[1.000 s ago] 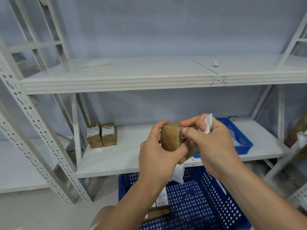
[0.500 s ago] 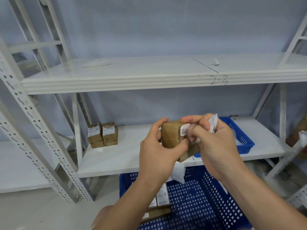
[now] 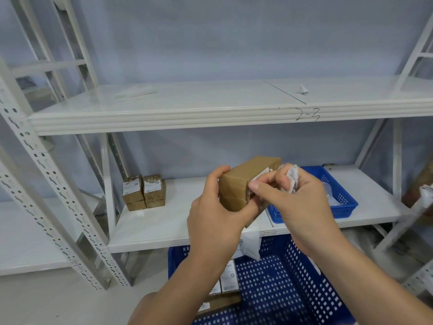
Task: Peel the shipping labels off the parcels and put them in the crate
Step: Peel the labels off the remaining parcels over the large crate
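At centre frame, the left hand had its grip clamped round the brown parcel while the right hand pinched its partly lifted white label: the peeling step. Next would likely come a steady pull, then dropping the parcel into the blue crate at lower centre.

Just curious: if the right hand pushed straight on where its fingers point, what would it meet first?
Probably the brown parcel: the right hand pinches its label, with the left hand gripping it.
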